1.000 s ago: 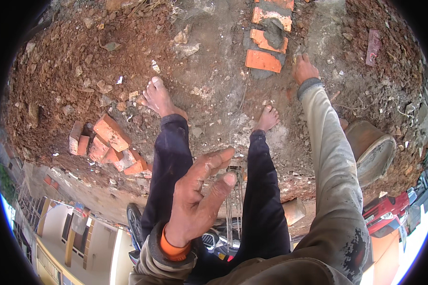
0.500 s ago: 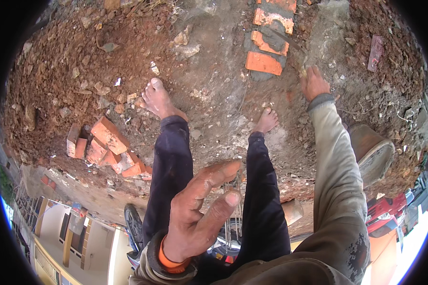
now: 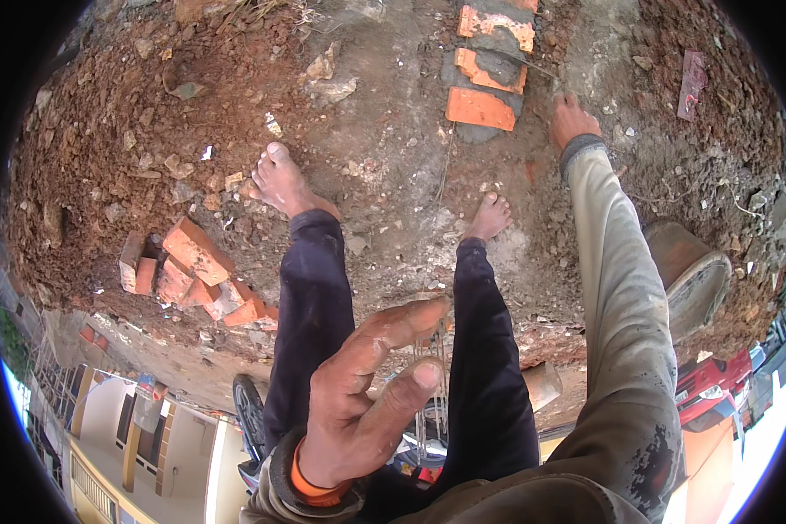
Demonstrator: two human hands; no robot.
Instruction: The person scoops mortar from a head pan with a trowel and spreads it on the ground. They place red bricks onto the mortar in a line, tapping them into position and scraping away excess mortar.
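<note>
My right hand (image 3: 574, 120) is stretched out to the right of a short row of orange bricks set in grey mortar (image 3: 477, 133). It is closed around the handle of a trowel (image 3: 541, 69), whose blade shows as a thin dark line reaching left over the mortar between the bricks. Nearest to me in the row lies a whole-looking brick (image 3: 480, 108). Beyond it, a second brick (image 3: 489, 77) is partly covered with mortar. My left hand (image 3: 362, 397) hovers in front of my lap, thumb and fingers apart, holding nothing.
Several loose bricks (image 3: 196, 251) are heaped left of my bare feet. A worn round pan or bucket (image 3: 694, 275) lies tilted beside my right forearm. Rubble and reddish soil (image 3: 105, 122) cover the left side. A flat purplish piece (image 3: 692, 85) lies at the far right.
My right hand and the trowel have shifted slightly farther away, and the blade now looks thinner, turned more edge-on. My left hand stays open in nearly the same place.
</note>
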